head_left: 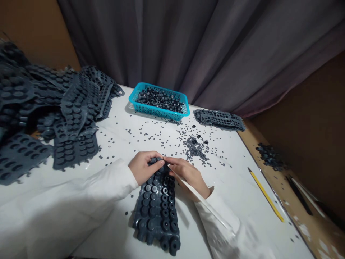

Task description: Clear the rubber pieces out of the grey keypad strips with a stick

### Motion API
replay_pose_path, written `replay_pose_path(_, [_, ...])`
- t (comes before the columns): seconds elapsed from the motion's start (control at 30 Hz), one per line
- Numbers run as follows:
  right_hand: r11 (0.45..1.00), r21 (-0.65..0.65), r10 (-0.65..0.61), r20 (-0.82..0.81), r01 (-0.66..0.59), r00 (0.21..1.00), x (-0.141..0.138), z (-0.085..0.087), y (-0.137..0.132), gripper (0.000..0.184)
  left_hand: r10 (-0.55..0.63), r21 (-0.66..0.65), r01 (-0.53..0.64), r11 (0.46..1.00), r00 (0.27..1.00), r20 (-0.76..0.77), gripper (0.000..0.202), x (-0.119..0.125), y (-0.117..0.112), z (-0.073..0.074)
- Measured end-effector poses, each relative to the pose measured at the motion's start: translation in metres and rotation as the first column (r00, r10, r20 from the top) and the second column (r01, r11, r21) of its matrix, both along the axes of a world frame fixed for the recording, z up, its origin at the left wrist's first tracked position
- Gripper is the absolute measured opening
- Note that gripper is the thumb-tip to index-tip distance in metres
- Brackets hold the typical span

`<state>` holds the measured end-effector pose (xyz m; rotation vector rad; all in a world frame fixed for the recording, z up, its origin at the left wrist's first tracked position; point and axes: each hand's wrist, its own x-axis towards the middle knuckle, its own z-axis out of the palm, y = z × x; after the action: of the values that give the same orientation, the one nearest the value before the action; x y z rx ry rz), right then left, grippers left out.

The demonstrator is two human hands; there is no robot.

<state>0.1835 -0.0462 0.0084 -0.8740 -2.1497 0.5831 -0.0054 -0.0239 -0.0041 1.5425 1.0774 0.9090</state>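
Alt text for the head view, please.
The left hand grips the far end of a dark studded sheet on a white table, while the right hand holds a long, pale tool there. Beyond lie scattered dark discs and a teal basket of small dark parts; more studded sheets are heaped at left.

This place seems to me a small workshop for handwork with moulded parts. At my left rises a heap (78, 104) of dark studded sheets, and one such sheet (155, 212) is before me on the white counter (229, 183). A blue basket (159, 112) is filled with small dark parts (159, 99), and many tiny discs (196, 149) lie scattered nearer to me. Behind hangs a grey curtain (167, 43); whether the room belongs to a home, I cannot tell.
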Motion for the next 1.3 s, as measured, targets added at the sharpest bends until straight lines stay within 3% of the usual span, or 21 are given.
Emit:
replay_pose_path(0.27, [1.000, -0.020, -0.015, -0.024, 0.014, 1.000, -0.002, -0.003, 0.001, 0.017, 0.007, 0.007, -0.007, 1.000, 1.000, 0.002, 0.018, 0.001, 0.000, 0.001])
replay_pose_path(0.4, [0.992, -0.085, -0.107, -0.125, 0.097, 0.986, -0.002, -0.006, -0.001, 0.014, 0.006, 0.005, -0.006, 1.000, 1.000, -0.002, 0.019, 0.001, -0.001, 0.002])
replay_pose_path(0.6, [0.938, -0.261, -0.322, -0.403, 0.230, 0.856, -0.003, -0.007, -0.003, 0.007, 0.002, 0.008, -0.002, 1.000, 1.000, 0.003, 0.019, -0.001, -0.001, 0.001])
replay_pose_path(0.73, [0.912, -0.325, -0.379, -0.437, 0.249, 0.816, -0.003, -0.008, -0.002, 0.009, -0.015, 0.029, 0.015, 0.999, 1.000, -0.004, 0.022, -0.003, -0.002, -0.001])
replay_pose_path(0.83, [0.905, -0.325, -0.401, -0.427, 0.275, 0.810, -0.002, -0.007, -0.002, 0.011, 0.026, 0.111, -0.027, 0.993, 1.000, 0.017, 0.035, -0.004, 0.001, 0.003])
replay_pose_path(0.97, [0.887, -0.289, -0.453, -0.404, 0.360, 0.795, -0.002, -0.002, -0.002, 0.011, 0.120, 0.295, -0.133, 0.946, 0.991, 0.061, 0.054, -0.005, 0.018, 0.017])
replay_pose_path(1.07, [0.879, -0.274, -0.474, -0.402, 0.391, 0.784, -0.002, 0.001, -0.001, 0.009, 0.090, 0.406, -0.077, 0.911, 0.996, -0.013, 0.056, -0.005, 0.044, 0.024])
replay_pose_path(1.2, [0.875, -0.267, -0.482, -0.429, 0.403, 0.764, 0.000, 0.001, 0.000, 0.010, 0.049, 0.417, 0.017, 0.909, 0.988, -0.147, 0.051, -0.009, 0.085, 0.024])
replay_pose_path(1.3, [0.882, -0.202, -0.471, -0.433, 0.427, 0.769, 0.003, 0.002, 0.003, 0.009, 0.085, 0.420, 0.039, 0.906, 0.958, -0.273, 0.046, -0.016, 0.098, 0.031])
